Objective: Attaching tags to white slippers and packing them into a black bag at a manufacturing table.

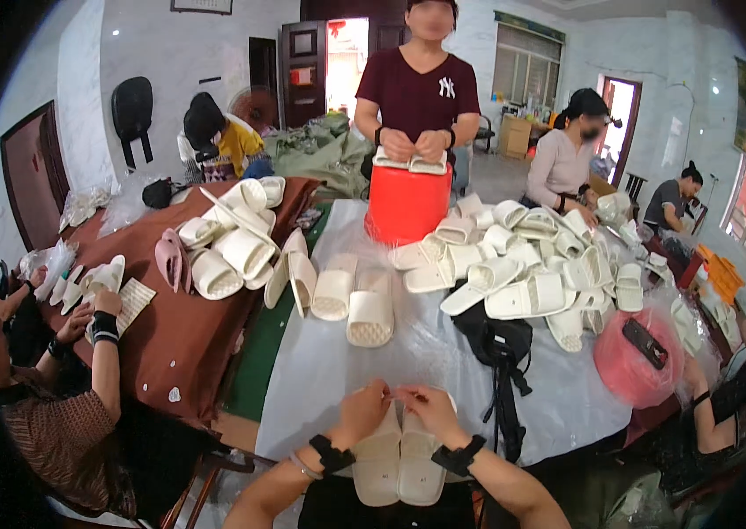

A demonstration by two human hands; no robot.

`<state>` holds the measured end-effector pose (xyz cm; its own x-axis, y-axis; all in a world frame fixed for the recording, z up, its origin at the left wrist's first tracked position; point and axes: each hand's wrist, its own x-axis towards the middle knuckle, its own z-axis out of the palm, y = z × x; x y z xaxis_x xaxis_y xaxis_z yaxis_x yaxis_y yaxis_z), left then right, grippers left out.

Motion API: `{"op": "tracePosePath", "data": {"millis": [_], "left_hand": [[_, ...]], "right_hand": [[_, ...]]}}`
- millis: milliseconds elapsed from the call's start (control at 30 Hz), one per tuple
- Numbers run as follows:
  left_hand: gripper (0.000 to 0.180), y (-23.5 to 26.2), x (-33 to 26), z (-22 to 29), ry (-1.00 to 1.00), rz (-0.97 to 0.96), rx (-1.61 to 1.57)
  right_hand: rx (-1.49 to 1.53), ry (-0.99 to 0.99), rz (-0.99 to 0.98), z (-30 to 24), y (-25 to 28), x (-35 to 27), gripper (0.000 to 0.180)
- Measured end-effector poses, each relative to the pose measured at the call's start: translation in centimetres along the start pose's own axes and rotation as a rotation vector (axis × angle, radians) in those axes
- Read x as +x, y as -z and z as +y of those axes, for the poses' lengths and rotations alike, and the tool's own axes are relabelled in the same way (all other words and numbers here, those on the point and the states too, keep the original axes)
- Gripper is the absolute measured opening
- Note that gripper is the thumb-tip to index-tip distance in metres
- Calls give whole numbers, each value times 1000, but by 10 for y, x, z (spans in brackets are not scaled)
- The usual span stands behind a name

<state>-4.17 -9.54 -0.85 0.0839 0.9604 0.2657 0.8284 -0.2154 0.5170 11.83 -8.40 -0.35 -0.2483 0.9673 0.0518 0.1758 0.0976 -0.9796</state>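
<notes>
A pair of white slippers lies side by side in front of me at the table's near edge, heels toward me: the left slipper [376,467] and the right slipper [421,467]. Over their front parts, my left hand [362,411] and my right hand [432,409] meet with fingertips pinched, almost touching. Whatever is between the fingers is too small to make out. My hands partly cover the slippers' straps. Beyond them, two more white slippers [370,317] [333,294] rest on the plastic-covered table.
A heap of white slippers [527,295] spreads at right, beside a black bag [494,344] and a pink plastic-wrapped roll [624,366] with a dark phone-like object [645,342]. A red bucket [408,207] stands opposite, before a standing co-worker. More slippers [245,251] lie on the brown-covered table [161,344].
</notes>
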Motion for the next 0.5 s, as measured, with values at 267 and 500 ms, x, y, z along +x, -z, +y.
{"op": "tracePosePath", "data": {"millis": [267, 500], "left_hand": [[20, 10, 2, 5, -3, -118, -19], [23, 0, 3, -9, -33, -96, -39]], "right_hand": [[167, 21, -104, -2, 3, -6, 22], [323, 29, -255, 6, 10, -4, 20]]}}
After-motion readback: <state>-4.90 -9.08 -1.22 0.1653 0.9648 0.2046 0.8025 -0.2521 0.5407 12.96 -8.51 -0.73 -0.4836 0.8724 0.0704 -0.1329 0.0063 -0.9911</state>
